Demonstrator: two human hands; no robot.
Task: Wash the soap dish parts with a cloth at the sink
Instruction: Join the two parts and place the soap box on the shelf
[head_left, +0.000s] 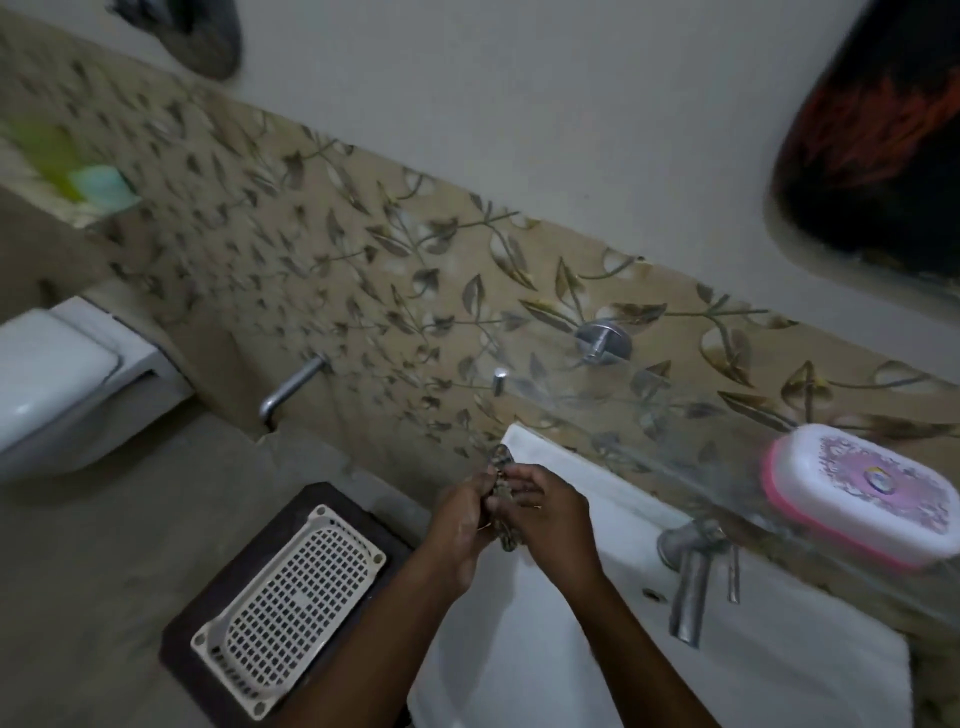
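A dark patterned cloth is bunched between both hands above the far left corner of the white sink. My left hand and my right hand press together around it, and its ends stick out above and below the fingers. The soap dish, white with a pink rim and a printed lid, stands closed on the glass shelf at the right, apart from both hands.
A steel tap juts over the sink under the shelf. A cream perforated tray lies on a dark mat on the floor at left. A toilet sits further left, with a wall spout beside it.
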